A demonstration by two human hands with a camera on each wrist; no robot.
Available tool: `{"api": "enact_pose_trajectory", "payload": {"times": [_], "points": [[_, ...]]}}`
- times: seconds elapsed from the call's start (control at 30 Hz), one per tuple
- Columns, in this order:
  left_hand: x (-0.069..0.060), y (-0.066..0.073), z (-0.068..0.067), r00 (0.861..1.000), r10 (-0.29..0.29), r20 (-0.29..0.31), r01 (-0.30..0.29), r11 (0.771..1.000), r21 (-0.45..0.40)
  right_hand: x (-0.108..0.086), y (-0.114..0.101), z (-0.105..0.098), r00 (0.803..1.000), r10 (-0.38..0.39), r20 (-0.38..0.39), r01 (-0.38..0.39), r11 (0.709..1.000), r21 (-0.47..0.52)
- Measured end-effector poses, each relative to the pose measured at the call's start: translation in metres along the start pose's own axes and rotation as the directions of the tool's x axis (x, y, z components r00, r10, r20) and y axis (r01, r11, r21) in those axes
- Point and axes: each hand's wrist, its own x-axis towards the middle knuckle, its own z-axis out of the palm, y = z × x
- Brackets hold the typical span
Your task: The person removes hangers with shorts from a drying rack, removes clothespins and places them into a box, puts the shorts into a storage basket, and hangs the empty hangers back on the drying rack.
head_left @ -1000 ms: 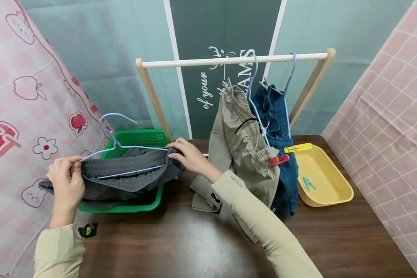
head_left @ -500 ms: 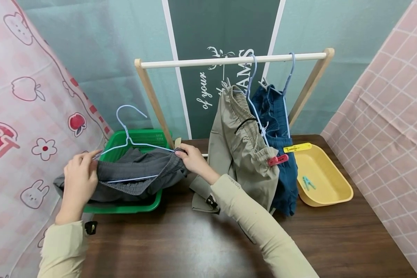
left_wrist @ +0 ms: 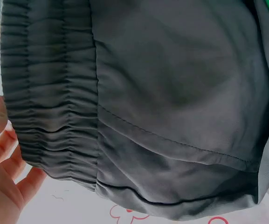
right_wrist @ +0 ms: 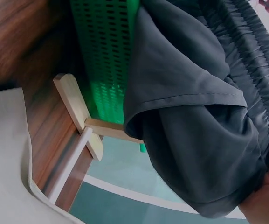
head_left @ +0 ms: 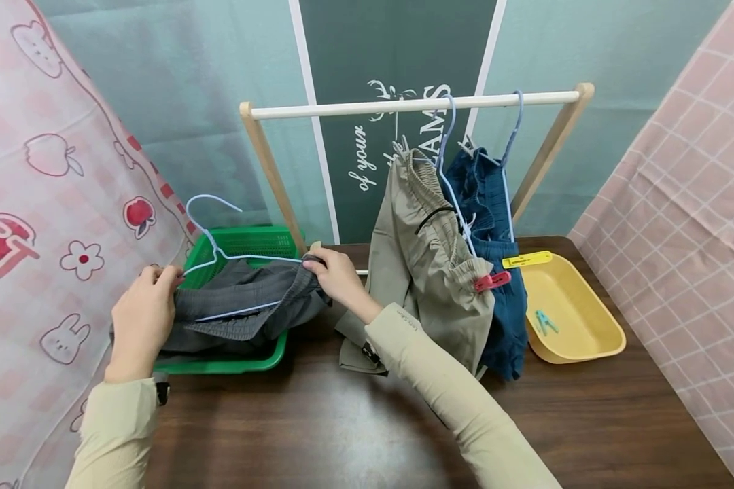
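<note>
Dark grey elastic-waist pants [head_left: 223,299] are stretched sideways over the green basket [head_left: 223,368]. A light blue hanger [head_left: 211,239] sits within their waistband, its hook leaning to the left and its lower bar showing in the waist opening. My left hand [head_left: 142,319] grips the waistband's left end near the hanger's arm. At the other end, my right hand [head_left: 340,278] pinches the waistband against the hanger's tip. In the left wrist view, the gathered waistband [left_wrist: 48,93] meets the left fingers. The right wrist view shows the pants [right_wrist: 195,126] hanging from the right hand [right_wrist: 267,198].
A rack with a white rail [head_left: 342,109] stands behind. From it hang khaki pants [head_left: 425,258] with a red clip [head_left: 492,281] and blue pants [head_left: 495,272] with a yellow clip [head_left: 527,259]. A yellow tray [head_left: 578,312] at right holds a teal clip [head_left: 546,322].
Both hands, the hanger and the grey pants first shifted right over the basket. Since then the hanger's hook has tipped back leftward, while the left hand has moved slightly inward.
</note>
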Motion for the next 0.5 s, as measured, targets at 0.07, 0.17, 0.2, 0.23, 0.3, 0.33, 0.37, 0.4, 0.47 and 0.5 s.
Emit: {"api": "enact_pose_trajectory", "payload": {"times": [0.07, 0.17, 0.2, 0.23, 0.3, 0.33, 0.37, 0.4, 0.47, 0.5], "points": [[0.000, -0.001, 0.001, 1.000, -0.014, -0.013, 0.015, 1.000, 0.006, 0.002, 0.001, -0.001, 1.000, 0.013, -0.021, -0.012, 1.000, 0.022], [-0.001, -0.004, 0.002, 0.998, -0.055, -0.030, 0.056, 0.998, 0.004, 0.004, 0.004, -0.006, 0.996, 0.025, -0.083, -0.020, 0.998, 0.065], [-0.002, -0.006, 0.002, 0.997, -0.071, -0.037, 0.071, 0.997, 0.004, 0.005, 0.006, -0.008, 0.994, 0.029, -0.109, -0.020, 0.996, 0.084], [-0.004, -0.008, 0.002, 0.995, -0.088, -0.042, 0.088, 0.996, 0.003, 0.007, 0.008, -0.010, 0.989, 0.035, -0.142, -0.020, 0.994, 0.106], [-0.007, -0.011, 0.001, 0.992, -0.121, -0.043, 0.121, 0.993, 0.004, 0.010, 0.011, -0.016, 0.977, 0.052, -0.206, -0.020, 0.988, 0.153], [-0.008, -0.013, 0.000, 0.990, -0.138, -0.036, 0.138, 0.990, 0.002, 0.011, 0.013, -0.018, 0.971, 0.065, -0.229, -0.023, 0.983, 0.182], [-0.010, -0.014, 0.000, 0.988, -0.153, -0.026, 0.153, 0.988, 0.001, 0.013, 0.015, -0.020, 0.967, 0.080, -0.242, -0.028, 0.977, 0.213], [-0.011, -0.015, 0.000, 0.986, -0.166, -0.016, 0.166, 0.986, -0.003, 0.014, 0.016, -0.022, 0.964, 0.096, -0.250, -0.034, 0.970, 0.239], [-0.012, -0.017, 0.000, 0.981, -0.194, 0.015, 0.194, 0.981, -0.008, 0.016, 0.018, -0.025, 0.958, 0.129, -0.254, -0.053, 0.956, 0.287], [-0.012, -0.018, 0.001, 0.978, -0.207, 0.024, 0.207, 0.978, -0.009, 0.016, 0.018, -0.026, 0.955, 0.147, -0.256, -0.064, 0.950, 0.307]]}}
